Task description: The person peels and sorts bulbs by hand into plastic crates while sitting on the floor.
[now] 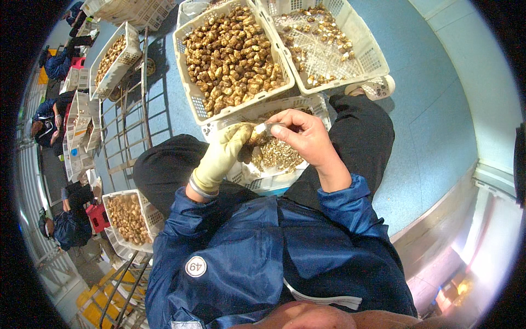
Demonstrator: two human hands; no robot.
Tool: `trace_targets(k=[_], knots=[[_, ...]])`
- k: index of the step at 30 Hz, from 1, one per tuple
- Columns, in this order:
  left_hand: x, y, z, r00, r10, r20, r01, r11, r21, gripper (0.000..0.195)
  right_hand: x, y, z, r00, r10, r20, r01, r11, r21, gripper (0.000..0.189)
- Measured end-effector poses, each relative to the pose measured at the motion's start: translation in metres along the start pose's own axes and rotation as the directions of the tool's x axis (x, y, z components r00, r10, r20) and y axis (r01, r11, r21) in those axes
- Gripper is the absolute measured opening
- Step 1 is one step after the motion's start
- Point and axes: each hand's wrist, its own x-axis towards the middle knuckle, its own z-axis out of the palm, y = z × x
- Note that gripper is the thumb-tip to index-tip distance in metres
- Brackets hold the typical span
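Observation:
My left hand (pixel 226 150), in a pale yellow glove, holds a brown mushroom (pixel 255 137) with a white cut end. Bare, my right hand (pixel 302 133) grips a small metal blade (pixel 276 126) between thumb and fingers, right at that white end. Below both hands, between my knees, stands a white plastic crate (pixel 314 103) holding many small trimmings (pixel 281 155). Beyond it, a crate (pixel 193 98) is heaped with brown mushrooms (pixel 232 57). The crate (pixel 365 61) to its right has scattered mushrooms (pixel 333 35) with white cut ends on its bottom.
At left stand a metal rack (pixel 146 86) and a long crate of mushrooms (pixel 133 53). Another filled crate (pixel 146 205) is near my left elbow. Several people in dark blue sit among crates at the far left, one person (pixel 72 222) lower down. A wall (pixel 476 53) is at right.

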Motion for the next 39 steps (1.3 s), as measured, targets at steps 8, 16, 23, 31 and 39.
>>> trace_targets(k=[8,16,23,31,39], knots=[[-0.001,0.001,-0.005,0.986,-0.140,0.093,0.149,0.985,-0.091,0.027,0.000,0.001,0.000,1.000,0.012,0.016,-0.013,1.000,0.021,0.014],[0.002,-0.018,-0.013,0.964,-0.144,0.222,0.192,0.957,-0.216,0.029,0.001,-0.003,-0.005,0.992,0.079,0.099,-0.058,0.978,-0.199,0.017],[0.007,-0.011,-0.004,0.967,-0.250,0.045,0.254,0.940,-0.228,0.032,0.005,0.017,0.001,0.948,-0.301,0.107,0.319,0.883,-0.344,0.018],[0.038,-0.015,-0.003,0.994,-0.073,0.081,0.088,0.976,-0.199,0.046,0.012,0.009,-0.006,0.993,-0.115,0.010,0.113,0.954,-0.277,0.019],[0.185,-0.108,-0.079,0.933,0.041,-0.356,0.300,0.457,0.837,0.045,0.088,0.009,-0.107,0.902,-0.257,-0.347,0.001,0.804,-0.594,0.024]])
